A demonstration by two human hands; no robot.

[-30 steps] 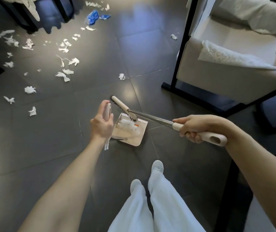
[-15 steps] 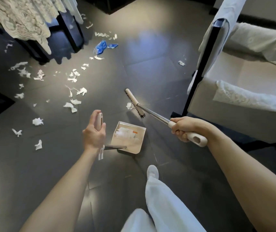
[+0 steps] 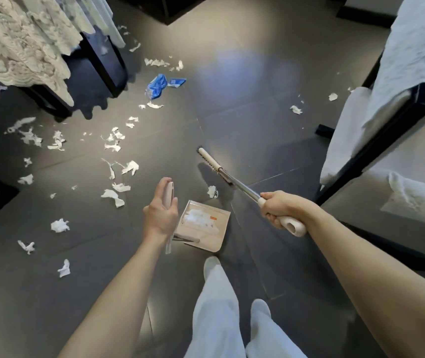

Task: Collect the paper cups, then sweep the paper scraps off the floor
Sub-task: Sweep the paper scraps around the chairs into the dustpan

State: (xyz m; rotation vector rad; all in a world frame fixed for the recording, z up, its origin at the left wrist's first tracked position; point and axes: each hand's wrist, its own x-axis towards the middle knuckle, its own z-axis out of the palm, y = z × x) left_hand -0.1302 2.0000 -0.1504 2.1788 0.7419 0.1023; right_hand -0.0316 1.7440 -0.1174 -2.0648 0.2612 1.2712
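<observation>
My left hand grips the upright handle of a beige dustpan that rests on the dark tiled floor and holds some white scraps. My right hand is closed on the cream grip of a broom with a metal shaft; the broom head is out ahead, just above or on the floor. One white scrap lies between the broom head and the pan's mouth. Several torn paper scraps are scattered to the left. No paper cup is in view.
A crumpled blue wrapper lies farther ahead. A dark table with a lace cloth stands at the upper left. A white armchair with a black frame fills the right side. My white trouser legs are just behind the pan.
The broom head has swung away from the dustpan and forward past the single scrap. My view has tilted up and I have stepped ahead; the dustpan stays in my left hand.
</observation>
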